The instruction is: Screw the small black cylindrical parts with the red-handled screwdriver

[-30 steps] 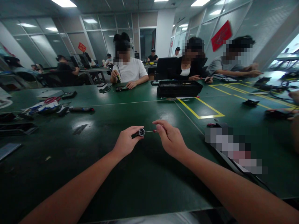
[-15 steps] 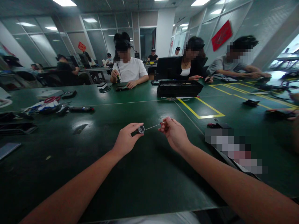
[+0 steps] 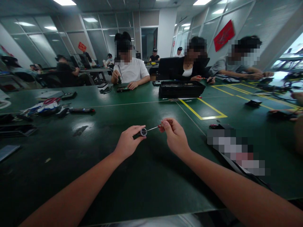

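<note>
Between the thumb and fingers of my left hand [image 3: 126,142] is a small dark cylinder [image 3: 143,132], its round, pale-rimmed open end turned toward the right. My right hand [image 3: 175,134] grips a thin screwdriver [image 3: 152,128] by its reddish handle, most of which the fingers hide. The metal shaft points left, and its tip is at the cylinder's open end; how deep it reaches is too small to tell. Both hands are above the green table [image 3: 142,176].
A long black box [image 3: 181,90] stands across the table, near yellow tape outlines [image 3: 214,118]. Cables and tools [image 3: 48,105] lie at the left, with a dark pen-like tool [image 3: 82,110]. Several people sit opposite and at the right.
My right hand has moved slightly left with the screwdriver, closer to the cylinder, so less of the shaft shows. The left hand has hardly moved.
</note>
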Demonstrator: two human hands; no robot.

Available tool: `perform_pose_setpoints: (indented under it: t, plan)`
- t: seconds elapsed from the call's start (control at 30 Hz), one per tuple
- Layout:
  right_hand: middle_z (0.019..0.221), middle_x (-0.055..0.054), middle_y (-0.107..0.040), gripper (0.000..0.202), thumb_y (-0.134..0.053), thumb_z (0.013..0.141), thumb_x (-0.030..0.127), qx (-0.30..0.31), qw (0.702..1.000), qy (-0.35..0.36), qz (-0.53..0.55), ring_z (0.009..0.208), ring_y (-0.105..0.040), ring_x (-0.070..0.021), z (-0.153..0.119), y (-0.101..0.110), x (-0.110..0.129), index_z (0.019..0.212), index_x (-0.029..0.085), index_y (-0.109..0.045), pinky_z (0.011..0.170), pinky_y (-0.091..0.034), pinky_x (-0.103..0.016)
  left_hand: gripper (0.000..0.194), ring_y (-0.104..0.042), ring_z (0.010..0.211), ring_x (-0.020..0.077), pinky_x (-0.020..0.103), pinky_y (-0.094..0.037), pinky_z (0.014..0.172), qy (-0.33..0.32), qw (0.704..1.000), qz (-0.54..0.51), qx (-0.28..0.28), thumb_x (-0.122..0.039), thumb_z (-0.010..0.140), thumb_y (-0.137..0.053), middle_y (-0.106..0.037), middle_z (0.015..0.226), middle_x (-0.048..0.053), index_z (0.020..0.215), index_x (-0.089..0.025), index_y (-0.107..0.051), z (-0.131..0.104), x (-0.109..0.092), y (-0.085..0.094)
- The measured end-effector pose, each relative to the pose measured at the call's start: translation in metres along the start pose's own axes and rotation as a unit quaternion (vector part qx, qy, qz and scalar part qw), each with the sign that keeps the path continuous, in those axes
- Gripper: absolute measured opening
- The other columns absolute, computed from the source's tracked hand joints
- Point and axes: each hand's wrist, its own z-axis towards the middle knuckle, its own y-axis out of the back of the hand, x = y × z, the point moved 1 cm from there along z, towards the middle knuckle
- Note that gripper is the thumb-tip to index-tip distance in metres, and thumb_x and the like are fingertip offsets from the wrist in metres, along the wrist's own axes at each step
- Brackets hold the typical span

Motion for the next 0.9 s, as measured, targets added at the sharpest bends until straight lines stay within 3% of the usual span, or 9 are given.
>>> perform_pose_setpoints:
  t: [0.2,0.33,0.53,0.7,0.9]
  plan:
    - [0.085,-0.003,-0.07,0.023,-0.05,0.099,0.041,-0.001,1.0,0.01,-0.02,0.077,-0.066,-0.0163,-0.001,0.001,0.001,0.099,0.021,-0.061,0.074,-0.052,-0.033,0.044,-0.062,0.119,0.0203,0.04,-0.047,0.108,0.004,1.0,-0.008,0.001,-0.02,0.085,-0.074,-0.068,0.126,0.004,0.128,-0.023,-0.066,-0.001,-0.002,0.001]
    - [0.072,0.001,-0.069,0.026,-0.056,0.097,0.044,0.029,0.994,0.036,-0.1,0.065,-0.063,-0.0139,-0.001,0.004,0.009,0.095,0.021,-0.068,0.063,-0.047,-0.028,0.044,-0.063,0.117,0.0204,0.041,-0.048,0.107,0.013,1.0,0.003,0.001,-0.019,0.085,-0.074,-0.069,0.125,0.004,0.128,-0.024,-0.066,-0.001,0.001,0.0]
    - [0.056,0.003,-0.061,0.037,-0.065,0.089,0.051,0.007,0.978,0.052,-0.201,0.05,-0.053,-0.0117,0.0,0.008,0.014,0.068,0.02,-0.066,0.052,-0.037,-0.026,0.046,-0.063,0.117,0.0216,0.042,-0.047,0.107,0.005,1.0,0.013,0.0,-0.018,0.083,-0.075,-0.069,0.125,0.004,0.128,-0.025,-0.067,0.0,0.005,-0.002]
    - [0.075,0.0,-0.069,0.021,-0.055,0.097,0.037,0.051,0.987,0.056,-0.144,0.065,-0.063,-0.0141,-0.001,0.005,0.008,0.097,0.021,-0.068,0.06,-0.045,-0.027,0.045,-0.062,0.117,0.022,0.042,-0.048,0.106,0.016,1.0,0.019,0.014,-0.019,0.085,-0.073,-0.069,0.125,0.005,0.128,-0.024,-0.066,-0.001,0.005,-0.002]
    - [0.091,-0.004,-0.069,0.019,-0.05,0.097,0.029,0.088,0.989,0.043,-0.111,0.083,-0.066,-0.0175,0.001,0.006,0.007,0.111,0.021,-0.06,0.074,-0.05,-0.032,0.043,-0.059,0.117,0.0205,0.042,-0.047,0.104,-0.018,0.998,0.051,0.045,-0.015,0.091,-0.062,-0.065,0.125,0.003,0.132,-0.03,-0.063,-0.001,0.0,0.0]
